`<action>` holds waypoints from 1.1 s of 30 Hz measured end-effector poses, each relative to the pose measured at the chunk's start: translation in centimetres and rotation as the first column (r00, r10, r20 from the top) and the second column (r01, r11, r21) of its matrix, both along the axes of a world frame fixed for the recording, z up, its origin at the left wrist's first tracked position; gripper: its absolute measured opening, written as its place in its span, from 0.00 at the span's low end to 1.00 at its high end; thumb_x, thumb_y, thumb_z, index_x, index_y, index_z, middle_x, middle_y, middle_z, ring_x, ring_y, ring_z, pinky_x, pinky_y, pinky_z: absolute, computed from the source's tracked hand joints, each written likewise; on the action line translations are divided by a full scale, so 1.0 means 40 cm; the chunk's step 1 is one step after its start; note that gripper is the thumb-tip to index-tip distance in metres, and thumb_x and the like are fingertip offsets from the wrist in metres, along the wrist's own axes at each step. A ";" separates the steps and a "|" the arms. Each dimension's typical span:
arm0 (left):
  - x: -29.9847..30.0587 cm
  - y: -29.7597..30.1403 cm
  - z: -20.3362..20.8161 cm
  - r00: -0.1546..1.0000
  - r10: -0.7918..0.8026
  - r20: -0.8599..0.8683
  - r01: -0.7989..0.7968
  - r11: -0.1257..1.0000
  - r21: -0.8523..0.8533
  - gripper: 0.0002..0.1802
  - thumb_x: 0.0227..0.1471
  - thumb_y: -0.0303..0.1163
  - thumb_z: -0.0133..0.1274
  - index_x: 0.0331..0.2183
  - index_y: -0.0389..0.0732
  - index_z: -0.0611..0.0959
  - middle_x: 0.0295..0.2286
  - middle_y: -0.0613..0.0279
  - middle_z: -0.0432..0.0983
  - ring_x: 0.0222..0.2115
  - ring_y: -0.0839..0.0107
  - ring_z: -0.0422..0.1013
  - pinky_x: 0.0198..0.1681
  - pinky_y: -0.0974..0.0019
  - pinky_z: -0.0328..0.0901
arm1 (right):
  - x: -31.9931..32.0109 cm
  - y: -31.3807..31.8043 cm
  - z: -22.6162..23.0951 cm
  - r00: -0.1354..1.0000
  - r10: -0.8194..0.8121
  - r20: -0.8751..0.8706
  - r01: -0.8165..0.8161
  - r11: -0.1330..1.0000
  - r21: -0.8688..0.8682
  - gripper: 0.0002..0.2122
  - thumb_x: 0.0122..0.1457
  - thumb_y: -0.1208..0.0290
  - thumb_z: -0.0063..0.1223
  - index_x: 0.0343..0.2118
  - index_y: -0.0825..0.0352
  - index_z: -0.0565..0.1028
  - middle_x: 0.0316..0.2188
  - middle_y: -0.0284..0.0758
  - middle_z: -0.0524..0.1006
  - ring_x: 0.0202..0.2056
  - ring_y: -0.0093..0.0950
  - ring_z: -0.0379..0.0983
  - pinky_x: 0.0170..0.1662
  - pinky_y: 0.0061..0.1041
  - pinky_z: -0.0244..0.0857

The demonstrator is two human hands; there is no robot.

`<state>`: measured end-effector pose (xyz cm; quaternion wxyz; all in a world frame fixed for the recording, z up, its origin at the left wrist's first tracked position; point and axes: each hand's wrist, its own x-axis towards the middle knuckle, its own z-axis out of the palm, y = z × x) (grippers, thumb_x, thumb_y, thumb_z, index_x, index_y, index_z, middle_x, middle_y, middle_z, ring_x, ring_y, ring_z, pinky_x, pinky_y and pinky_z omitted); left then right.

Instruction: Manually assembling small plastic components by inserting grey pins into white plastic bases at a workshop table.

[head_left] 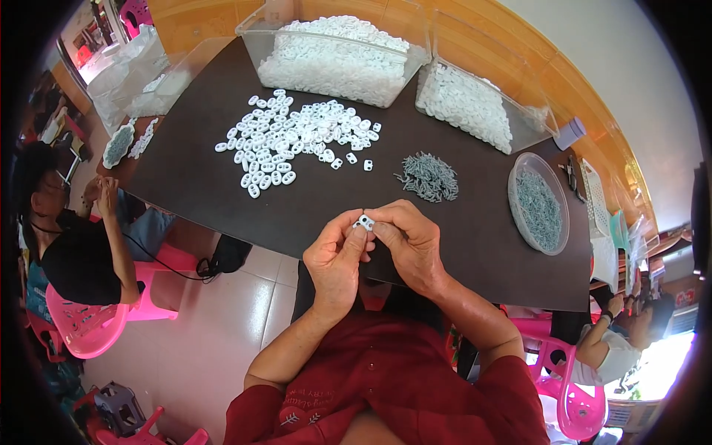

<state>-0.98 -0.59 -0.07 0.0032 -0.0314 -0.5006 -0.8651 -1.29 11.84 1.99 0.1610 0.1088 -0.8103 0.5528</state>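
Note:
Between the fingertips of both hands, over the table's near edge, is a small white plastic piece with two dark holes (363, 222). My left hand (334, 256) pinches it from the left, thumb on top. My right hand (409, 248) is closed at its right side, thumb and index finger touching it; whether a small part is also in those fingers I cannot make out. Ahead lies a spread of white oval two-holed pieces (271, 141), some squarer ones at its right. Right of them is a heap of small grey screw-like parts (428, 178).
Two clear bins (334, 70) (475, 104) of white pieces line the table's (475, 252) far side. At right stand a round tub (564, 222) of grey parts, pliers (571, 178) and a purple-lidded container (569, 133). People sit on pink chairs (89, 319) at both sides.

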 end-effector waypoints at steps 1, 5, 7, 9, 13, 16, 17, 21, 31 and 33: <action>-0.001 -0.003 0.004 0.999 -0.033 0.025 0.033 0.999 0.007 0.13 0.54 0.24 0.49 0.42 0.31 0.75 0.25 0.63 0.74 0.23 0.80 0.68 0.24 0.78 0.64 | 0.001 0.002 -0.004 1.000 -0.001 0.002 0.001 1.000 -0.006 0.07 0.51 0.82 0.48 0.33 0.69 0.75 0.25 0.35 0.73 0.29 0.28 0.69 0.33 0.25 0.63; -0.003 -0.011 0.018 0.993 -0.088 0.076 0.089 0.996 0.000 0.14 0.53 0.22 0.49 0.42 0.29 0.74 0.25 0.59 0.75 0.22 0.76 0.70 0.25 0.76 0.66 | 0.002 0.009 0.003 1.000 0.009 0.007 -0.009 1.000 0.026 0.07 0.50 0.82 0.49 0.33 0.69 0.75 0.25 0.36 0.73 0.29 0.29 0.69 0.32 0.26 0.63; -0.002 -0.010 0.017 0.994 -0.087 0.065 0.085 0.996 0.027 0.14 0.53 0.22 0.48 0.43 0.28 0.74 0.25 0.60 0.75 0.22 0.78 0.69 0.25 0.77 0.65 | 0.004 0.008 0.001 1.000 0.006 -0.003 -0.006 1.000 0.022 0.08 0.49 0.82 0.50 0.33 0.68 0.75 0.26 0.36 0.73 0.29 0.30 0.68 0.32 0.26 0.63; -0.004 -0.009 0.015 0.995 -0.084 0.052 0.081 0.995 0.055 0.14 0.53 0.21 0.47 0.44 0.28 0.73 0.26 0.60 0.75 0.23 0.79 0.69 0.25 0.77 0.65 | 0.006 0.008 0.005 1.000 0.004 -0.013 -0.004 1.000 0.019 0.08 0.49 0.82 0.51 0.33 0.68 0.75 0.26 0.36 0.73 0.28 0.30 0.68 0.31 0.26 0.63; -0.010 -0.011 0.016 0.995 -0.084 0.061 0.078 0.993 0.084 0.15 0.52 0.19 0.47 0.44 0.26 0.73 0.23 0.60 0.74 0.21 0.78 0.68 0.26 0.77 0.64 | 0.013 0.003 0.030 0.995 0.032 -0.090 -0.020 0.991 0.132 0.10 0.45 0.81 0.54 0.34 0.68 0.75 0.28 0.36 0.74 0.28 0.31 0.67 0.31 0.28 0.63; -0.015 -0.011 0.024 0.990 -0.097 0.100 0.088 0.991 0.098 0.16 0.51 0.18 0.48 0.43 0.26 0.72 0.22 0.61 0.74 0.20 0.78 0.68 0.27 0.76 0.64 | 0.007 0.011 0.027 0.980 0.044 -0.193 0.006 0.968 0.251 0.12 0.43 0.81 0.55 0.34 0.69 0.75 0.28 0.37 0.74 0.28 0.32 0.67 0.30 0.28 0.63; -0.015 -0.011 0.027 0.989 -0.104 0.108 0.093 0.990 0.101 0.16 0.50 0.18 0.48 0.43 0.25 0.72 0.21 0.62 0.74 0.20 0.78 0.68 0.27 0.76 0.64 | 0.004 0.014 0.026 0.964 0.053 -0.259 0.035 0.946 0.323 0.12 0.43 0.81 0.55 0.35 0.69 0.75 0.28 0.37 0.74 0.29 0.33 0.67 0.30 0.28 0.63; -0.017 -0.015 0.030 0.986 -0.111 0.121 0.103 0.992 0.072 0.15 0.50 0.18 0.48 0.42 0.25 0.73 0.21 0.62 0.74 0.20 0.78 0.68 0.27 0.76 0.64 | 0.005 0.015 0.021 0.971 0.054 -0.234 0.018 0.955 0.297 0.13 0.42 0.81 0.55 0.35 0.71 0.75 0.29 0.38 0.73 0.29 0.34 0.67 0.30 0.29 0.63; -0.016 -0.008 0.031 0.983 -0.125 0.133 0.114 0.990 0.085 0.14 0.50 0.19 0.47 0.40 0.25 0.74 0.27 0.57 0.76 0.23 0.75 0.71 0.28 0.74 0.67 | 0.006 0.015 0.020 0.944 0.035 -0.328 0.092 0.927 0.364 0.14 0.41 0.81 0.55 0.36 0.71 0.75 0.29 0.38 0.73 0.29 0.33 0.67 0.30 0.28 0.63; -0.017 -0.007 0.034 0.981 -0.130 0.145 0.116 0.988 0.098 0.13 0.50 0.19 0.47 0.40 0.25 0.75 0.28 0.57 0.75 0.24 0.75 0.71 0.28 0.74 0.67 | 0.005 0.016 0.021 0.940 0.042 -0.339 0.100 0.915 0.390 0.15 0.41 0.81 0.55 0.37 0.72 0.75 0.29 0.38 0.73 0.29 0.33 0.66 0.30 0.28 0.63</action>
